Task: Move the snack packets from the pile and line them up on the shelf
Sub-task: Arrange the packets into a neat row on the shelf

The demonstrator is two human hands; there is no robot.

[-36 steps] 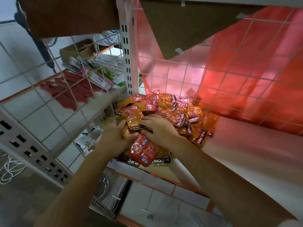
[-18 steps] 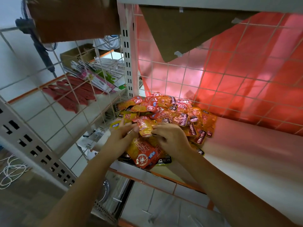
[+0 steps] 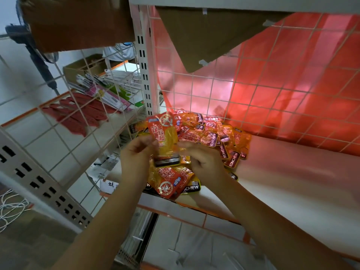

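A pile of orange and red snack packets (image 3: 218, 133) lies in the back left corner of the white shelf (image 3: 292, 182). One snack packet (image 3: 163, 131) stands upright above the pile's front, red at the top and yellow below. My left hand (image 3: 136, 158) pinches its left edge. My right hand (image 3: 200, 162) has curled fingers at its lower right edge. Below my hands, several more packets (image 3: 169, 182) lie at the shelf's front edge.
A white wire grid (image 3: 253, 98) with red sheeting behind it backs the shelf. A perforated upright post (image 3: 144, 61) and a wire side panel (image 3: 78, 117) close the left side. The neighbouring shelf holds red items (image 3: 76, 115) and flat packs (image 3: 109, 90). Brown cardboard (image 3: 204, 36) hangs above.
Both hands have lifted one packet off the pile and turned it upright. Before, they were pressing down into the pile's front.
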